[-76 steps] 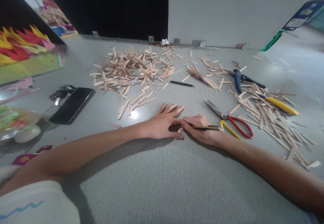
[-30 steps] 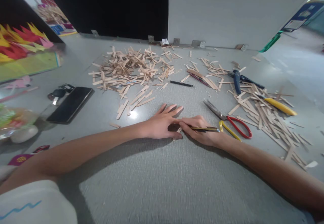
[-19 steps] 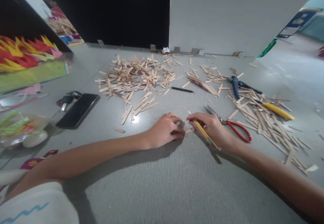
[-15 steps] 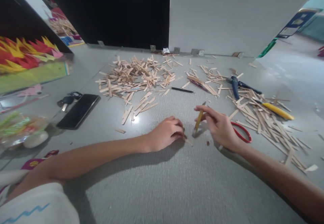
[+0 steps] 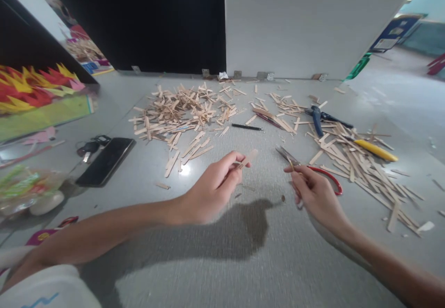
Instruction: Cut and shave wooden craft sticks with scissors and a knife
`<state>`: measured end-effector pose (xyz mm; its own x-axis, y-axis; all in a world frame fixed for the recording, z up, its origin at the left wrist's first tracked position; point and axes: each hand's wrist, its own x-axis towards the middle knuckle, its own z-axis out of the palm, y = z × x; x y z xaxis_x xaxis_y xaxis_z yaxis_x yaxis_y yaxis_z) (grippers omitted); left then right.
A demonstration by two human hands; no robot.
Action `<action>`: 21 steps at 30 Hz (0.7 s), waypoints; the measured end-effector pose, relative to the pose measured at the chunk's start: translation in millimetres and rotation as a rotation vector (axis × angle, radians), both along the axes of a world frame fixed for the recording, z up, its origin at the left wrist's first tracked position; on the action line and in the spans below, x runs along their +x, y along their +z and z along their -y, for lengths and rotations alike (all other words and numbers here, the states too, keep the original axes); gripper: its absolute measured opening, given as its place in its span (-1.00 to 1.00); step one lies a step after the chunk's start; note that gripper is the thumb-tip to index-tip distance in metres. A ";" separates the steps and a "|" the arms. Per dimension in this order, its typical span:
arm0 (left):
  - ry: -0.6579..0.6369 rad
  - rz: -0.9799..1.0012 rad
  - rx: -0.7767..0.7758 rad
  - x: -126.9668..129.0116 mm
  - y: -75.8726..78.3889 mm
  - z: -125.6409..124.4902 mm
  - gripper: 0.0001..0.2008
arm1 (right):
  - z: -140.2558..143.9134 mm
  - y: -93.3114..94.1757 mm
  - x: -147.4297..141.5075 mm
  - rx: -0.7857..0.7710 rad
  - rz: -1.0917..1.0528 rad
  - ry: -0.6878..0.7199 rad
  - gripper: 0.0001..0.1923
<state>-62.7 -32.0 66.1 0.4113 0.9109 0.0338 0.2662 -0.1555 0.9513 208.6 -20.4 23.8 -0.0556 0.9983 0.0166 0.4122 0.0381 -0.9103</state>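
My left hand (image 5: 208,189) is lifted off the grey surface (image 5: 222,252) and pinches a short wooden stick piece (image 5: 246,159) between thumb and fingers. My right hand (image 5: 314,196) hovers to its right with fingers curled around a thin craft knife (image 5: 289,163); only the knife's tip shows and it is blurred. Small offcuts (image 5: 282,198) lie on the surface between the hands. Red-handled scissors (image 5: 328,177) lie just behind my right hand.
A big pile of wooden sticks (image 5: 184,108) lies at the back centre, another pile (image 5: 351,155) at the right with a yellow-handled tool (image 5: 376,150) and a blue tool (image 5: 316,116). A black pen (image 5: 247,126), a phone (image 5: 106,160) and keys (image 5: 89,145) lie around.
Both hands have lifted off the surface. The left hand, first pressed flat on the stick, now holds the piece up. The right hand has drawn back to the right with the knife.
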 end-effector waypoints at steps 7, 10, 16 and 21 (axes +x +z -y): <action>-0.042 0.202 -0.007 1.5 17.2 24.1 -0.86 | 13.6 6.7 -4.1 0.009 0.094 0.036 -0.59; -0.046 0.233 -0.062 1.6 19.1 28.8 -0.83 | 16.6 4.2 -2.7 0.060 0.128 0.058 -0.71; -0.026 0.268 0.007 2.8 16.4 31.6 -0.78 | 19.9 -9.8 -3.5 0.066 -0.096 0.019 -0.54; -0.010 0.268 0.023 4.5 14.6 34.7 -0.71 | 21.8 -9.6 -3.6 0.094 -0.052 0.065 -0.65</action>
